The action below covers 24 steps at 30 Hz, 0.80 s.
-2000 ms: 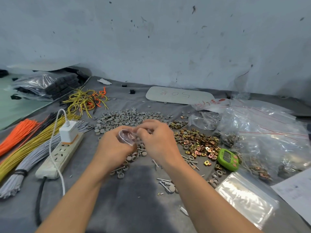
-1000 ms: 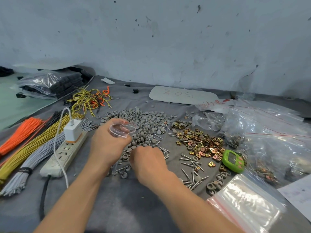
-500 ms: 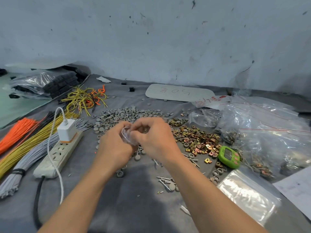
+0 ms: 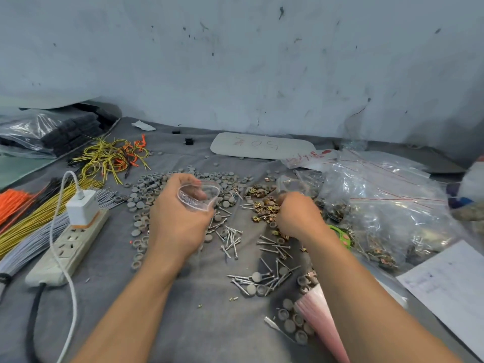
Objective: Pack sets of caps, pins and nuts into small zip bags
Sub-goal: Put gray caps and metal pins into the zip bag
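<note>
Your left hand [image 4: 180, 221] holds a small zip bag [image 4: 198, 196] up with its mouth pulled open, and your fingers are curled round the soft plastic. Your right hand [image 4: 298, 216] is down on the pile of nuts [image 4: 264, 208] with its fingers bent into it. They are hidden, so it is not clear if they have a nut pinched yet. The bag looks thin, light and floppy, so hold it by the rim near the zip strip, or the mouth may flop shut. You can see through it, but what is inside is too hard to tell. The nuts are small and hard and look a bit sharp at the corners, so pinch one by its sides. The pins [image 4: 231, 238] lie between your two hands and closer to you. They are thin and may roll, so pick them up by the middle. The caps [image 4: 146, 195] are round and light, and they are spread out beside and beyond your left hand. Past your right hand sit big clear bags [image 4: 379, 205], with nuts and pins showing through them. All of it lies on the grey surface [image 4: 183, 323].
</note>
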Tool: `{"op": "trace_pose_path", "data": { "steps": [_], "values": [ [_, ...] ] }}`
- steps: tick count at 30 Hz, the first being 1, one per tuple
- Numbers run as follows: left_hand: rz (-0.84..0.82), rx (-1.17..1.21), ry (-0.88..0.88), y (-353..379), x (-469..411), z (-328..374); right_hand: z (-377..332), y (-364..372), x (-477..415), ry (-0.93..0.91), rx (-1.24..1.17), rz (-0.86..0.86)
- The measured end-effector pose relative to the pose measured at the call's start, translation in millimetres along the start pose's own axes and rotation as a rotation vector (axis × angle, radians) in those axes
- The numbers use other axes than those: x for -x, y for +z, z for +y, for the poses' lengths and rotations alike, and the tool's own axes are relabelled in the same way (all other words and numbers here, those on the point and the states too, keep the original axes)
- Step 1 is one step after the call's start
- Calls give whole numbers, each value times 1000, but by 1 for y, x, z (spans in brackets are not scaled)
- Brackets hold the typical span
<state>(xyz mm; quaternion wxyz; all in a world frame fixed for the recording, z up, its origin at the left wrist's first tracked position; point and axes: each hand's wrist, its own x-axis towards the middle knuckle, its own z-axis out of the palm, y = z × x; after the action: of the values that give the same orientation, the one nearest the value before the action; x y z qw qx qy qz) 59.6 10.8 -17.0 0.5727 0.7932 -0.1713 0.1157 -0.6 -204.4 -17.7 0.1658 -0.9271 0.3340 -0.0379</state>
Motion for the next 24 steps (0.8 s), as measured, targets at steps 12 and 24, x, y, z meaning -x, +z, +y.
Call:
{"op": "trace_pose_path", "data": {
  "steps": [12,24],
  "values": [
    [-252,-296,13,45,5,4,25,19,-9,-195,229,-152],
    [-305,-323,37,34,9,1,37,7,6,-224,-118,-68]
  ]
}}
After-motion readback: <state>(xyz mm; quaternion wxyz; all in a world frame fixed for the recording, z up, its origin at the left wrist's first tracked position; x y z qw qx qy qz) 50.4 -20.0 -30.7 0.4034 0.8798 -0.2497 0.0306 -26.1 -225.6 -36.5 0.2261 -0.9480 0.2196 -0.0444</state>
